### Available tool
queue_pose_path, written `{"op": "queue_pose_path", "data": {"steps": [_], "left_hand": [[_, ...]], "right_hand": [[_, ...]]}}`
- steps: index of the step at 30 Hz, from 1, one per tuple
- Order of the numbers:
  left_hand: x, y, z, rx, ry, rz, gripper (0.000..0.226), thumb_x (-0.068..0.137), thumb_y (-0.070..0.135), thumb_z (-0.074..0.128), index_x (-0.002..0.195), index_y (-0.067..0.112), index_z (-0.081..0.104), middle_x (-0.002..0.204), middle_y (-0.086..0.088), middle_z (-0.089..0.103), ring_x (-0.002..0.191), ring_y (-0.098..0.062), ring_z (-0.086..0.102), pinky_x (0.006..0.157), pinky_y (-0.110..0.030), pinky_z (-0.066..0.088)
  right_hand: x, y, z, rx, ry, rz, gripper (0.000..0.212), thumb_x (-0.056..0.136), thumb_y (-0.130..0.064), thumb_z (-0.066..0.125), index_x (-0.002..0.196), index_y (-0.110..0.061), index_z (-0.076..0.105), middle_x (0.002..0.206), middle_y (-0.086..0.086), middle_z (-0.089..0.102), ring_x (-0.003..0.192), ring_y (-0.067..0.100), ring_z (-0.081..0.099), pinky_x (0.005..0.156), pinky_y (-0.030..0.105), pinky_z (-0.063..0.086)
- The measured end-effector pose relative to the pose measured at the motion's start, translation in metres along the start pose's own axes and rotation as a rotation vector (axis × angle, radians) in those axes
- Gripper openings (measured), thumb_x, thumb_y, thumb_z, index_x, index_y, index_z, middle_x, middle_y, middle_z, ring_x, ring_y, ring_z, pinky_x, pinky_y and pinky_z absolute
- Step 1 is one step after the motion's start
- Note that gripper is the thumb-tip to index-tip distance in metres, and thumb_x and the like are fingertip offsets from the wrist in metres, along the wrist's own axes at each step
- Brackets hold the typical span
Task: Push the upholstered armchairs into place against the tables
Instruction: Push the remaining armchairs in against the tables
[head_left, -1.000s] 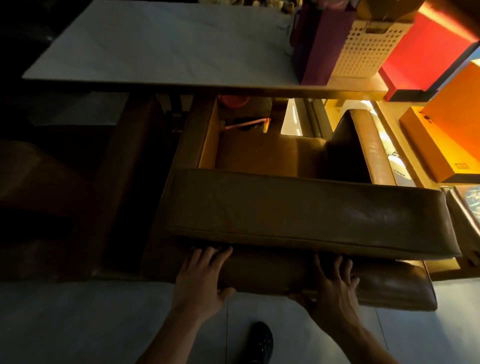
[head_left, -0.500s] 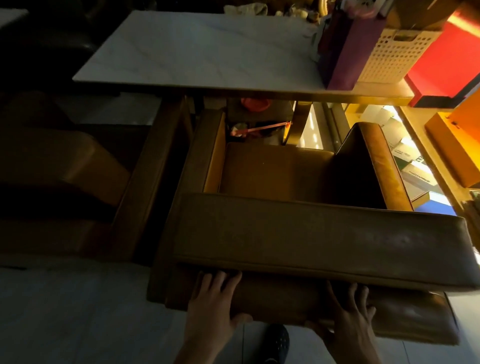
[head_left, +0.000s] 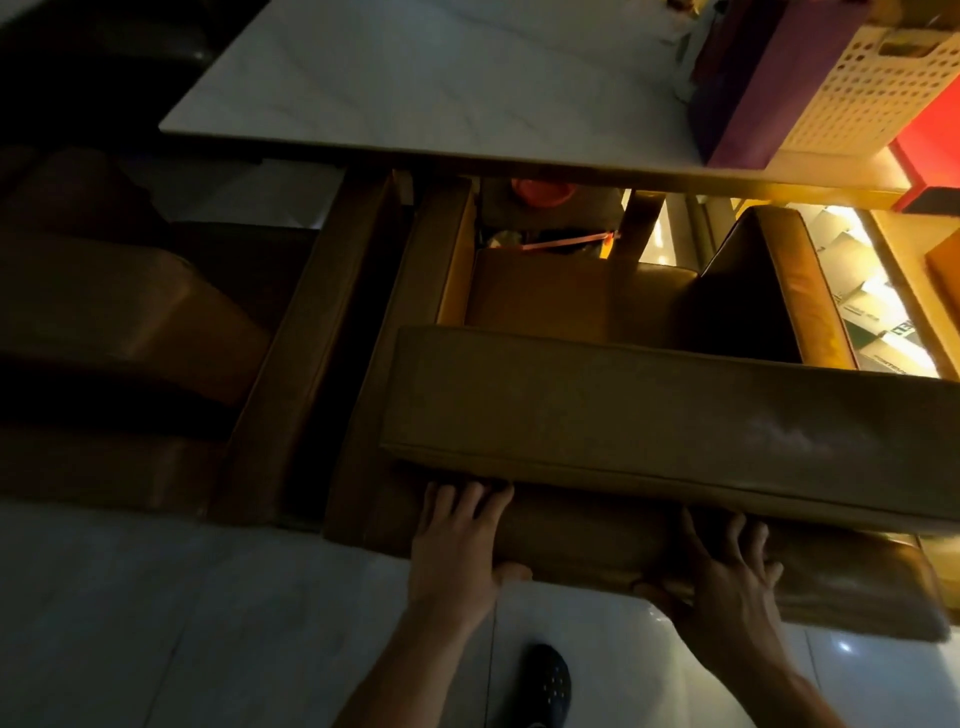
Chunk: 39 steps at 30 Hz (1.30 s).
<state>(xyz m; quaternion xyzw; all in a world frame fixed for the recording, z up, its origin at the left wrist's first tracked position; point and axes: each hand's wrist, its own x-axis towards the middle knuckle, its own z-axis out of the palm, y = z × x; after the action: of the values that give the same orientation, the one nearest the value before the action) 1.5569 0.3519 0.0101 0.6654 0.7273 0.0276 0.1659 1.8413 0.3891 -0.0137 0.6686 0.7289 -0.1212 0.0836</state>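
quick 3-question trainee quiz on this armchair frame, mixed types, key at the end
1. True or false: both hands press on the back of the brown upholstered armchair.
2. What stands on the white marble-look table at its right end? A) purple bag and perforated white basket B) laptop C) potted plant
3. Fill in: a second brown armchair sits to the ___ of the one being pushed.

Key: 1 true, left hand and right hand both flat on it; 2 A; 3 left.

Pale tiled floor (head_left: 156, 623) w/ two brown armchairs (head_left: 649, 421); marble table (head_left: 415, 83) w/ purple bag (head_left: 753, 93)
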Motion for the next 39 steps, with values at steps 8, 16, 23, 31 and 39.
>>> {"op": "queue_pose_path", "data": {"steps": [8,16,23,31,39], "left_hand": [[0.040,-0.001,-0.003,0.000,0.085,-0.010,0.090,0.072,0.074,0.063,0.148,0.037,0.030,0.139,0.007,0.038,0.127,-0.022,0.024,0.116,-0.044,0.027],[0.034,0.002,-0.001,0.000,0.099,-0.014,0.090,0.070,0.077,0.061,0.145,0.036,0.034,0.133,0.007,0.043,0.124,-0.022,0.034,0.117,-0.046,0.023],[0.003,0.005,0.010,-0.038,0.084,-0.008,0.089,0.070,0.077,0.061,0.145,0.037,0.034,0.136,0.008,0.043,0.126,-0.022,0.033,0.119,-0.046,0.020],[0.003,0.005,0.009,-0.047,0.065,-0.001,0.089,0.074,0.072,0.063,0.148,0.038,0.029,0.143,0.011,0.038,0.131,-0.021,0.025,0.119,-0.047,0.020],[0.016,0.003,0.009,-0.045,0.050,-0.011,0.090,0.074,0.072,0.063,0.149,0.039,0.026,0.145,0.012,0.035,0.133,-0.021,0.025,0.121,-0.046,0.012]], "right_hand": [[0.044,0.002,-0.006,0.009,0.061,-0.040,0.099,0.072,-0.083,0.048,0.149,-0.021,0.042,0.150,0.035,0.029,0.136,0.057,0.019,0.096,0.074,0.037],[0.032,0.002,-0.012,0.039,0.094,-0.066,0.106,0.074,-0.090,0.024,0.149,-0.018,0.042,0.148,0.035,0.033,0.138,0.059,0.021,0.099,0.072,0.036],[0.006,0.007,-0.006,0.004,0.035,-0.058,0.105,0.077,-0.088,0.019,0.145,-0.014,0.048,0.142,0.037,0.037,0.132,0.059,0.027,0.091,0.071,0.040],[0.010,0.008,-0.004,-0.053,0.009,-0.032,0.106,0.073,-0.090,0.023,0.142,-0.015,0.052,0.137,0.037,0.042,0.126,0.059,0.034,0.085,0.069,0.044],[0.023,0.007,-0.006,-0.060,0.014,-0.031,0.100,0.072,-0.086,0.047,0.144,-0.016,0.050,0.140,0.038,0.039,0.130,0.059,0.029,0.087,0.072,0.044]]}}
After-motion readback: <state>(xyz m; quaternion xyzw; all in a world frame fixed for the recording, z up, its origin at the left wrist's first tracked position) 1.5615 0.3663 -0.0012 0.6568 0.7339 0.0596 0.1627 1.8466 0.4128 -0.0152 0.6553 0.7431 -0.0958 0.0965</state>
